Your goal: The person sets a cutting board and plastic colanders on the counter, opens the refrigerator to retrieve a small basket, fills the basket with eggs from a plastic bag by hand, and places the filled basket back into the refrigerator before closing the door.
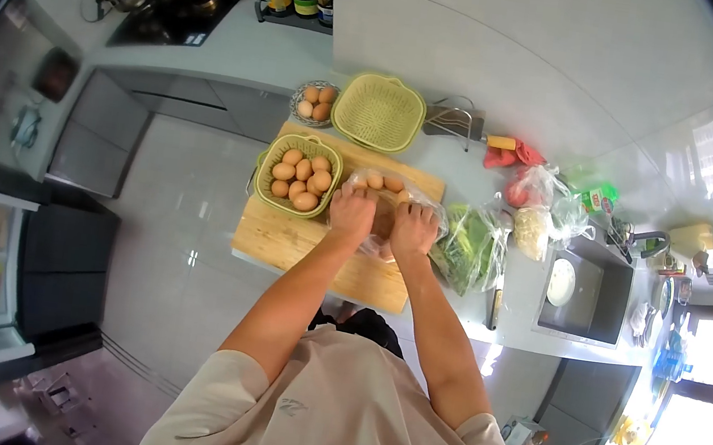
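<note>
Clear bag of eggs lies between left hand and right hand, each grip pinching its plastic.

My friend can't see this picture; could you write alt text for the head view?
A person's left hand and right hand grip a clear plastic bag of eggs on a wooden board. A green basket of eggs sits to the left, bagged leafy greens to the right, an empty basket behind.
</note>
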Tool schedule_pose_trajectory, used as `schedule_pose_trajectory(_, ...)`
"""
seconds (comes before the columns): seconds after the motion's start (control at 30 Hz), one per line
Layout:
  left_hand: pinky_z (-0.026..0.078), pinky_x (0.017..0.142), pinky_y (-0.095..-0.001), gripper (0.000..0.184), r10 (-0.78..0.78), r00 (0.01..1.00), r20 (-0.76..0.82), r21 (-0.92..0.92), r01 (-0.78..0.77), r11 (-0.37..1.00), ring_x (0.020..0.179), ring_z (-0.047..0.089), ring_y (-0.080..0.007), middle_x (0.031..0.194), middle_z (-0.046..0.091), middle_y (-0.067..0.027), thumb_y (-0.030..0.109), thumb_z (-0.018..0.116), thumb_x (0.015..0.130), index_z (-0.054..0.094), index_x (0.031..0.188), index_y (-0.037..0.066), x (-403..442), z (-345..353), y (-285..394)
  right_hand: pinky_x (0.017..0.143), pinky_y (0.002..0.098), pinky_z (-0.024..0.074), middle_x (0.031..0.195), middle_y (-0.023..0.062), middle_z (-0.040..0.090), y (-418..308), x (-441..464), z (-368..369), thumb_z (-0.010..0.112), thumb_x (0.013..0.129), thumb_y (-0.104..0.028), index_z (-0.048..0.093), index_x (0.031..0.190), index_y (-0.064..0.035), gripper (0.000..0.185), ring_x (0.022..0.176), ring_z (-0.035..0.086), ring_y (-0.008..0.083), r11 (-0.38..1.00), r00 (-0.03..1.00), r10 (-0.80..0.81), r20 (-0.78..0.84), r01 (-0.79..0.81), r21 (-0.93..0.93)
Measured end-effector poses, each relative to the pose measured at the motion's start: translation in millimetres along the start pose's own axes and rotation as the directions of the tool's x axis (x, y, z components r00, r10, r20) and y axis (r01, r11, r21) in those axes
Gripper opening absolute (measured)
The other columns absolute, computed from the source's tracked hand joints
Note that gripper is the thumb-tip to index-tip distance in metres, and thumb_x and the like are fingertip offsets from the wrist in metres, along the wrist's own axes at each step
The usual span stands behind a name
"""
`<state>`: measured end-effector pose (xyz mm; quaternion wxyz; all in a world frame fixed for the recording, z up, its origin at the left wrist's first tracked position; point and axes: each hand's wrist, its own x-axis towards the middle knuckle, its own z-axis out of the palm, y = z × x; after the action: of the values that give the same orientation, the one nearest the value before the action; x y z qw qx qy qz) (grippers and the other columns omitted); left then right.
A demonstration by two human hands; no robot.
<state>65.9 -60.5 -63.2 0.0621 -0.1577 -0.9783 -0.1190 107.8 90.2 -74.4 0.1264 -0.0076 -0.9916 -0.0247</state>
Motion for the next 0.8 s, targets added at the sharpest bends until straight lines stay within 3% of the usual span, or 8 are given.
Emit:
schedule_pose_trajectory(0.23,0.05,0.09,-0.0439,0.015,-0.076,0.993,0.087,-0.059,0.082,0.995,0.106,0.062,-0.0308,0.105,0.075,-0.0061,0.016,0.069,0.085,0.075,0.098,0.011,6.7,-1.6,-3.6,0.082,0.0422,0.0556,0.099,0.0038,0.073,-2.5,-3.3,-32.1,0.078,0.072,-0.014,0.074,0.102,-0.0145,0.031,0.093,0.066,0.0301,0.945,0.991,0.002,-0.132,0.042,0.325)
schedule_pose_trajectory(0.33,0.052,0.085,-0.0421,0.019,-0.053,0.995,-0.079,-0.083,0.046,0.996,0.1,0.063,-0.0293,0.1,0.074,-0.0032,0.016,0.074,0.082,0.074,0.101,0.014,2.5,-4.9,-4.7,0.078,0.0404,0.0573,0.101,0.004,0.073,-9.5,1.0,-48.8,0.083,0.07,-0.017,0.075,0.106,-0.0133,0.037,0.094,0.066,0.0287,0.927,0.979,0.042,-0.199,0.036,0.373)
schedule_pose_trajectory(0.43,0.054,0.078,-0.0389,0.023,-0.066,0.995,-0.073,-0.319,0.039,0.947,0.095,0.064,-0.0278,0.099,0.075,-0.0005,0.02,0.078,0.081,0.073,0.103,0.017,-11.1,-35.3,-9.5,0.077,0.0392,0.0575,0.103,0.0038,0.073,-21.5,17.5,-71.1,0.086,0.071,-0.02,0.073,0.108,-0.0131,0.04,0.093,0.067,0.0272,0.901,0.965,0.097,-0.243,0.019,0.432)
schedule_pose_trajectory(0.47,0.055,0.073,-0.0379,0.029,-0.081,0.972,-0.222,-0.349,-0.001,0.937,0.091,0.064,-0.0285,0.098,0.075,0.0006,0.028,0.081,0.082,0.074,0.109,0.019,-16.3,-46.5,-13.5,0.077,0.0389,0.0574,0.103,0.0037,0.073,-26.6,24.9,-79.7,0.087,0.071,-0.021,0.072,0.108,-0.0133,0.041,0.092,0.067,0.0268,0.89,0.961,0.119,-0.25,0.008,0.456)
schedule_pose_trajectory(0.57,0.055,0.075,-0.0399,0.037,-0.252,0.946,-0.203,-0.548,0.104,0.83,0.09,0.064,-0.0307,0.099,0.075,-0.0009,0.029,0.082,0.083,0.074,0.118,0.018,-25.5,-84.4,-40.7,0.076,0.0387,0.0571,0.101,0.0037,0.073,-49.1,55.3,-87.7,0.088,0.073,-0.023,0.07,0.11,-0.0139,0.042,0.093,0.067,0.0264,0.856,0.937,0.1,-0.334,0.09,0.51)
schedule_pose_trajectory(0.6,0.055,0.077,-0.0417,0.044,-0.283,0.912,-0.297,-0.513,0.098,0.853,0.091,0.063,-0.0315,0.101,0.075,-0.0019,0.026,0.085,0.081,0.073,0.123,0.016,-25.2,-87.0,-56.2,0.077,0.0396,0.0569,0.099,0.0041,0.072,-61.4,63.4,-85.5,0.088,0.074,-0.024,0.069,0.112,-0.0139,0.043,0.093,0.067,0.0268,0.839,0.948,0.102,-0.3,0.08,0.538)
schedule_pose_trajectory(0.7,0.054,0.083,-0.0424,0.04,-0.372,0.885,-0.279,-0.461,0.217,0.86,0.098,0.062,-0.0311,0.107,0.076,-0.0021,0.029,0.081,0.086,0.074,0.123,0.017,-12.3,-79.2,-120.1,0.078,0.0416,0.0566,0.097,0.0051,0.072,-100.6,86.2,-82.8,0.087,0.077,-0.026,0.066,0.114,-0.0136,0.045,0.093,0.067,0.0276,0.809,0.978,0.078,-0.195,0.052,0.585)
schedule_pose_trajectory(0.8,0.057,0.081,-0.0434,0.038,-0.363,0.895,-0.26,-0.35,0.263,0.899,0.096,0.062,-0.0307,0.107,0.075,0.0009,0.022,0.082,0.082,0.074,0.119,0.019,7.9,-82.0,-162.4,0.08,0.0431,0.0567,0.1,0.0061,0.073,-137.4,108.7,-65.1,0.084,0.081,-0.028,0.064,0.113,-0.0131,0.041,0.098,0.066,0.0281,0.798,1.0,-0.015,0.0,0.012,0.602)
